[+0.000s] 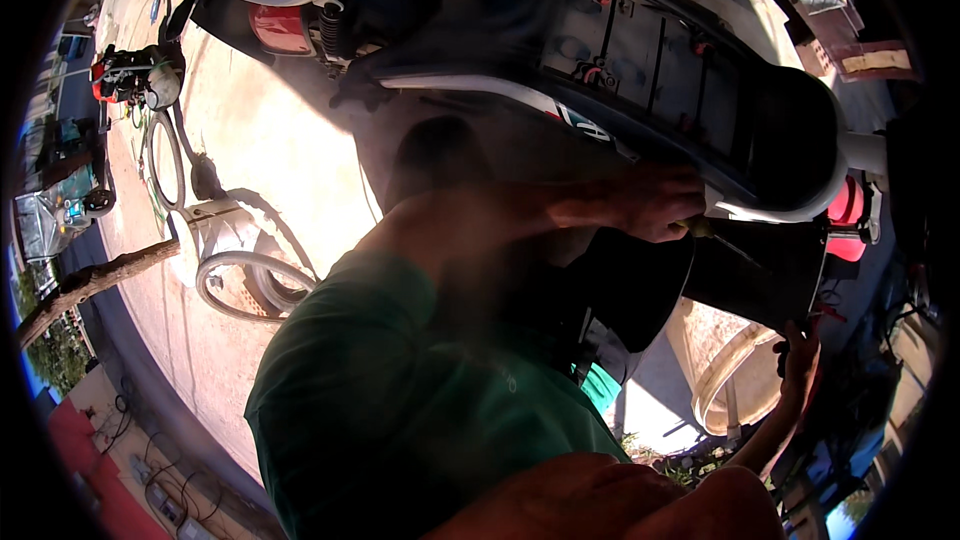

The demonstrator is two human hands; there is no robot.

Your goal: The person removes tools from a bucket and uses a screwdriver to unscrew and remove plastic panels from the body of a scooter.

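Observation:
My left hand (665, 202) reaches across below the side of a scooter, closed round the yellowish handle of a screwdriver (697, 227). Its thin shaft points right and down, over a dark flat panel (755, 275) under the scooter's tail. At the panel's lower right corner my right hand (797, 355) has its fingers curled round something dark that I cannot make out. The scooter body (480, 85) is open on top, showing a bay of pale battery blocks (650, 55) with red terminals and black leads. Shadow hides much of the area under my left arm.
A dirty whitish bucket (715, 380) lies tilted beside the panel. Grey hose (225, 285) is coiled on the sunlit ground to the left, near a wooden pole (100, 285). A red and black machine (135, 80) stands farther off. The scooter's red rear light (846, 215) sticks out at right.

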